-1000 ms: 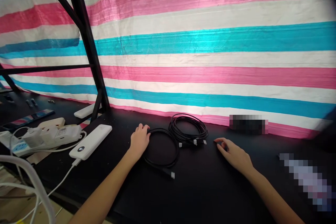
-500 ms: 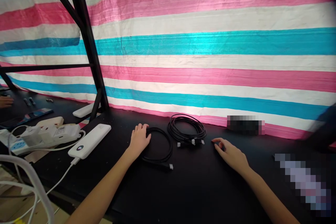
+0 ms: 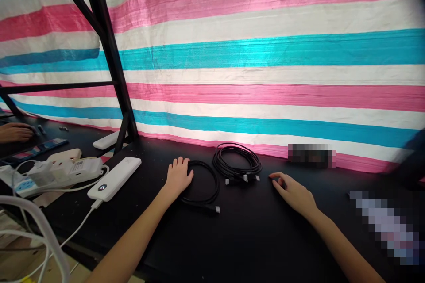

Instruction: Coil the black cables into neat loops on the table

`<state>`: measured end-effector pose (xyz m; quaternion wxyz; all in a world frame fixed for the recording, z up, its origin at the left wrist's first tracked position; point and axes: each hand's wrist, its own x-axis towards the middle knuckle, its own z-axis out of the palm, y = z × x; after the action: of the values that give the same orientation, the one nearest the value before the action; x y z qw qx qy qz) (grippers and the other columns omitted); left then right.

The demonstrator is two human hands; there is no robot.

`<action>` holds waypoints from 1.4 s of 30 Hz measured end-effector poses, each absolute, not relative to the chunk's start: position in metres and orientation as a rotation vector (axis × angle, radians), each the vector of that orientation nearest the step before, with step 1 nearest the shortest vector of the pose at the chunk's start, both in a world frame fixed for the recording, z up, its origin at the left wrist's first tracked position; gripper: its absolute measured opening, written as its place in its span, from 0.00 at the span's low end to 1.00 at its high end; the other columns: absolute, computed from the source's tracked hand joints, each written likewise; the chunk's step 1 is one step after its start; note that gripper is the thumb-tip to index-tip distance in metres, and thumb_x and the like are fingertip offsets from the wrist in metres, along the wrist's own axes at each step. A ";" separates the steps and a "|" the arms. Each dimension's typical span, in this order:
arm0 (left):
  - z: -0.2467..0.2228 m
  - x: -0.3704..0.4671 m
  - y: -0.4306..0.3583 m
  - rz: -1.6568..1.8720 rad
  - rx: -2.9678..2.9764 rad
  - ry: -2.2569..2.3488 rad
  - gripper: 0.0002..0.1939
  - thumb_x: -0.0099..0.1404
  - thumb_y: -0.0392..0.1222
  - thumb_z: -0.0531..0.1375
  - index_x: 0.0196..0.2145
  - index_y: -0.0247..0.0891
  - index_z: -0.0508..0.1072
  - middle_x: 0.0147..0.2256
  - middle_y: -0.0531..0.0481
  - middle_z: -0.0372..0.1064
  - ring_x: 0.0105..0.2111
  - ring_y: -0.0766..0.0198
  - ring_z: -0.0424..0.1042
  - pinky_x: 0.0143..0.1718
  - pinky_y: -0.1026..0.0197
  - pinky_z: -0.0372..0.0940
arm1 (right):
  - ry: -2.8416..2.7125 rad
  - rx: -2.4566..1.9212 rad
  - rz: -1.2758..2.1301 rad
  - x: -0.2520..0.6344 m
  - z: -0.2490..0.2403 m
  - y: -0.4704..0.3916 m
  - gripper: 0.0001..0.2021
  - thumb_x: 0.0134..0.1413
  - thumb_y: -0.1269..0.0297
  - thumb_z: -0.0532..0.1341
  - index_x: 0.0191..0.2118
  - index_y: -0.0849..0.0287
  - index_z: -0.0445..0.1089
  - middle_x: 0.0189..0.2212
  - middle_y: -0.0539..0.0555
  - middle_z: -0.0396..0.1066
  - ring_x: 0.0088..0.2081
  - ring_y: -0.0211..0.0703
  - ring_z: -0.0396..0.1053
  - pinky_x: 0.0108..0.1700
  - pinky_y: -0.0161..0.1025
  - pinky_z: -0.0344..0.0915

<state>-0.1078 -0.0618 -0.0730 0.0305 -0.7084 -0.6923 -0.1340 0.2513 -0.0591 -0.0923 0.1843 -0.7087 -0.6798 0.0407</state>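
My left hand [image 3: 178, 174] rests on the left side of a small coiled black cable [image 3: 217, 188], its fingers spread and pointing away from me. The plug of that cable [image 3: 217, 209] lies toward me on the black table [image 3: 252, 239]. Behind and to the right sits a larger black cable coil [image 3: 237, 170], with several light plug ends at its near side. My right hand [image 3: 294, 192] is on the table right of the larger coil, fingers bent and thumb apart, holding nothing and not touching the coil.
A white power bank [image 3: 114, 180] with a white cable lies at left, beside a power strip [image 3: 26, 184] with chargers. Another person's hand [image 3: 16, 132] is at far left. A black metal post [image 3: 116, 62] rises before a striped sheet [image 3: 265, 53]. Blurred objects lie at right.
The other person's hand at far left has come further into view, toward the right. My own hands and both cable coils look the same, apart from a slight shift of the view.
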 end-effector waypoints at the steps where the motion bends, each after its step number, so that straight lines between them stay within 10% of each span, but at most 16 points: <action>1: -0.073 -0.108 -0.062 -0.418 -2.184 -2.135 0.20 0.63 0.43 0.50 0.51 0.36 0.63 0.47 0.39 0.62 0.48 0.51 0.60 0.46 0.52 0.56 | -1.916 -1.997 0.115 0.251 -0.092 -0.059 0.14 0.53 0.55 0.50 0.42 0.49 0.67 0.29 0.48 0.67 0.28 0.41 0.67 0.27 0.35 0.56; 14: -0.061 -0.114 -0.057 -0.868 -2.429 -2.297 0.16 0.60 0.52 0.52 0.27 0.38 0.71 0.27 0.50 0.68 0.28 0.63 0.67 0.27 0.64 0.56 | -1.888 -1.951 0.142 0.247 -0.089 -0.062 0.14 0.52 0.56 0.51 0.41 0.50 0.68 0.29 0.48 0.68 0.28 0.40 0.67 0.27 0.35 0.56; 25: -0.053 -0.082 -0.074 -2.936 -2.573 -1.894 0.29 0.58 0.54 0.58 0.15 0.39 0.44 0.11 0.62 0.39 0.12 0.77 0.43 0.16 0.65 0.36 | -1.578 -1.314 0.630 0.179 -0.064 -0.100 0.26 0.58 0.48 0.43 0.35 0.60 0.73 0.26 0.55 0.67 0.25 0.40 0.62 0.20 0.34 0.56; 31: -0.050 -0.074 -0.081 -2.998 -2.599 -1.836 0.32 0.58 0.65 0.51 0.12 0.38 0.46 0.12 0.60 0.37 0.11 0.77 0.41 0.16 0.64 0.34 | -1.768 -1.300 0.641 0.145 -0.078 -0.112 0.24 0.51 0.57 0.58 0.54 0.55 0.59 0.43 0.57 0.66 0.33 0.40 0.69 0.24 0.33 0.64; 42: -0.049 -0.067 -0.091 -2.993 -2.733 -1.975 0.30 0.64 0.57 0.48 0.11 0.36 0.56 0.08 0.57 0.43 0.10 0.75 0.45 0.15 0.64 0.36 | -1.808 -1.335 0.620 0.149 -0.082 -0.112 0.20 0.50 0.61 0.59 0.48 0.58 0.58 0.30 0.50 0.69 0.27 0.38 0.67 0.39 0.40 0.65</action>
<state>-0.0666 -0.0914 -0.0485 -0.6317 -0.4699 -0.3396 -0.5146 0.1490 -0.1120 -0.0818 0.3942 -0.5262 -0.7128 0.2443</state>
